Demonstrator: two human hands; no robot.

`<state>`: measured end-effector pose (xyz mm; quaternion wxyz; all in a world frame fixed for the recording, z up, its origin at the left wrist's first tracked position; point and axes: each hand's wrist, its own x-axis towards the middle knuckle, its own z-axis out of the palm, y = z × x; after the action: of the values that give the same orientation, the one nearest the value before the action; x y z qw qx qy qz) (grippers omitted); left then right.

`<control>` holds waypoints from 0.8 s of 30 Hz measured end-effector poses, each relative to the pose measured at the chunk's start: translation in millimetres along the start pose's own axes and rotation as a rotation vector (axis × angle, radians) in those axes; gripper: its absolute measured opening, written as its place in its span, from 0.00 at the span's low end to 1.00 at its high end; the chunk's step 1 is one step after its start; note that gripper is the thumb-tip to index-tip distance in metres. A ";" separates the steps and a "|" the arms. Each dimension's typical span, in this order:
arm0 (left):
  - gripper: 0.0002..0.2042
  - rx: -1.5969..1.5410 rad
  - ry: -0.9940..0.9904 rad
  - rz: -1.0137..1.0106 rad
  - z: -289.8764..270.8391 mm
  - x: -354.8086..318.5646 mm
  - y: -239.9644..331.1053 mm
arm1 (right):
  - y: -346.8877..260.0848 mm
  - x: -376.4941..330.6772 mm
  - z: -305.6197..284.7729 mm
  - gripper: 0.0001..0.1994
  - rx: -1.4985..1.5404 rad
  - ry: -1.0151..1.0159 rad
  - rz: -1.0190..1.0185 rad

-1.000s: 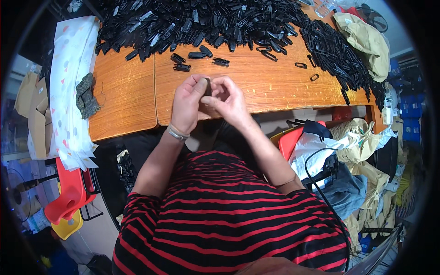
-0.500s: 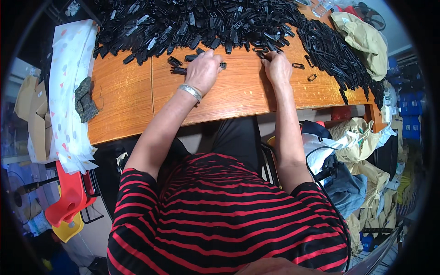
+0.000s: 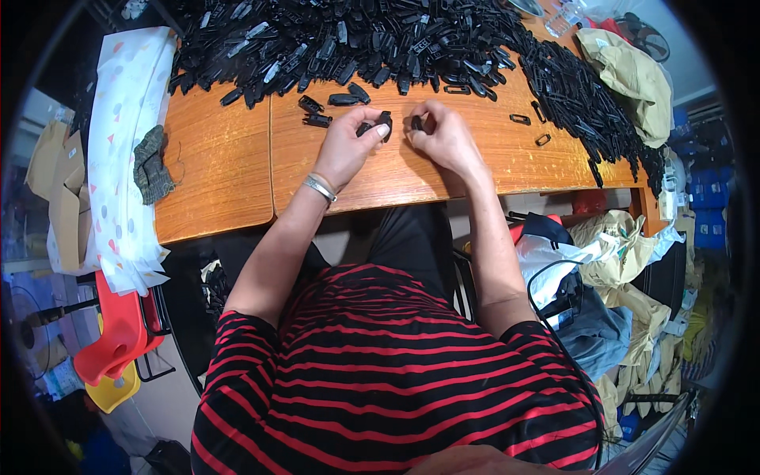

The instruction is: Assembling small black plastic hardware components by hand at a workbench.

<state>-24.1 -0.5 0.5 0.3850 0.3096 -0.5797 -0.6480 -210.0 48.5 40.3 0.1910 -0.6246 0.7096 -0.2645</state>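
Just above the wooden table (image 3: 467,170), my left hand (image 3: 342,150) pinches a small black plastic part (image 3: 385,120) between thumb and fingers. Close by on its right, my right hand (image 3: 450,141) has its fingers closed on another small black piece (image 3: 417,123), partly hidden by the fingertips. The two pieces are apart. Beyond my left hand lie several loose black plastic parts (image 3: 343,100). A big heap of similar dark parts (image 3: 332,47) spreads across the far side of the table.
On the right lies a pile of narrow black frames (image 3: 578,103), with single frames (image 3: 519,119) near it. A tan bag (image 3: 625,79) rests behind them. At left are a patterned white sheet (image 3: 127,150) and a dark knitted cloth (image 3: 152,166). Red chair (image 3: 119,340) stands lower left.
My right hand has come left and nearer from the heap's edge with a small black piece in it. My left hand has drawn slightly nearer, turned, and now shows its black part.
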 end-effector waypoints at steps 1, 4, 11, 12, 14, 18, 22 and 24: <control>0.12 -0.001 0.000 0.002 0.8 -1.9 5.0 | 6.7 0.6 4.1 0.11 0.234 0.057 0.021; 0.13 -0.079 -0.011 -0.146 0.1 -11.3 18.4 | -11.1 -8.8 9.3 0.07 0.793 0.209 0.029; 0.12 -0.245 0.020 -0.029 7.4 -15.4 20.9 | -41.6 -35.8 34.7 0.09 1.090 0.363 0.038; 0.12 -0.230 0.028 0.022 7.7 -15.4 21.1 | -46.3 -37.1 36.1 0.10 1.090 0.392 0.014; 0.12 -0.212 0.032 0.031 7.9 -17.0 22.6 | -51.8 -40.6 36.1 0.14 1.066 0.407 -0.003; 0.13 -0.175 0.050 0.053 9.7 -18.5 24.9 | -52.2 -42.1 35.9 0.14 1.059 0.370 0.030; 0.13 -0.172 0.077 0.074 10.8 -19.9 23.5 | -52.2 -42.2 38.6 0.11 0.909 0.383 -0.008; 0.13 -0.181 0.080 0.100 11.9 -21.0 22.7 | -49.5 -41.7 42.8 0.10 0.878 0.403 -0.048</control>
<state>-20.3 23.0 23.7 0.4663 0.2698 -0.5176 -0.6647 -139.2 79.9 34.6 0.2893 -0.4376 0.5390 -0.6590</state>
